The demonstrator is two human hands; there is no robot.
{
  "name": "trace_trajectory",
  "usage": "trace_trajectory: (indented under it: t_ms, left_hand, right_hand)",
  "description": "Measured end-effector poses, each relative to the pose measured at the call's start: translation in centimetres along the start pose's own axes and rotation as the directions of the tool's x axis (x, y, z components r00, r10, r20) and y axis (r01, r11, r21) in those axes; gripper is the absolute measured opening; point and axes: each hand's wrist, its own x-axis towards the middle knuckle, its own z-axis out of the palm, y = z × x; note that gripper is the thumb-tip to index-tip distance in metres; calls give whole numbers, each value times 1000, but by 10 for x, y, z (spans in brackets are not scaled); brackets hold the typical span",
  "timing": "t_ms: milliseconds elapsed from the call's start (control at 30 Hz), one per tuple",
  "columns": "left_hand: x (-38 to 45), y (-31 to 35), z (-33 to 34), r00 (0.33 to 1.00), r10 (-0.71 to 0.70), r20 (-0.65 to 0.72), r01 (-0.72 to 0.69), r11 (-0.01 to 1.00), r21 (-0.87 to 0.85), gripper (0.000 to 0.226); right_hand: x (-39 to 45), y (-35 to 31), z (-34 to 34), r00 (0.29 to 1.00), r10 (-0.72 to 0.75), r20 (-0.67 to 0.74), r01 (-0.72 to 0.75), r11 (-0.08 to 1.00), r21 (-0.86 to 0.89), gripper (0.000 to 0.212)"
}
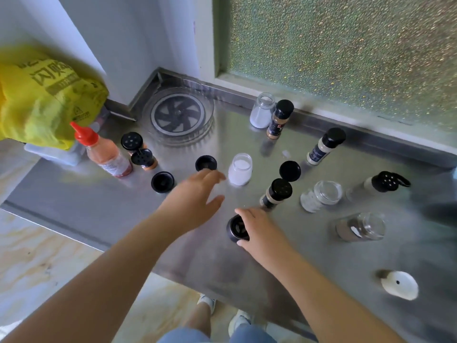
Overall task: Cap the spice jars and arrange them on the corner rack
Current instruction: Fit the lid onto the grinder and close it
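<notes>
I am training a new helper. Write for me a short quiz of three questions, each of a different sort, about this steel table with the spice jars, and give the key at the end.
1. True or false: the round clear rack in the corner already holds a jar.
2. Multiple choice: what does the right hand grip?
A. a black cap
B. the red-topped sauce bottle
C. the yellow bag
3. Fill in: the left hand, fingers spread, reaches toward the open jar filled with ____ powder.

Key: 1 false; 2 A; 3 white.
</notes>
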Motion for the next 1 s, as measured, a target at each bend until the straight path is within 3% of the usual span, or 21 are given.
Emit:
trace_trajectory:
  t_ms: [200,500,700,833,1000]
  left_hand:
    - [40,-1,-11,999,8,-37,-11,996,-87,36]
    - [34,-13,-1,1000,21,-13,-22,995,-95,36]
    - [85,-11,-16,998,23,-55,-29,993,-117,35]
    - [122,-10,-11,995,41,-87,-54,987,-153,35]
    - [165,-17,0,999,10,-50,-18,987,-158,46]
  right_hand:
    - [7,-3,-9,996,24,-87,-18,998,62,65]
    - [16,-8,-2,995,-1,-97,-1,1000,-15,57]
    - [12,-13,-6,994,3,-112,0,1000,28,57]
    - [6,-19,-25,973,-10,-229,27,997,75,59]
    - [2,-23,-74,900,32,-434,38,988,151,65]
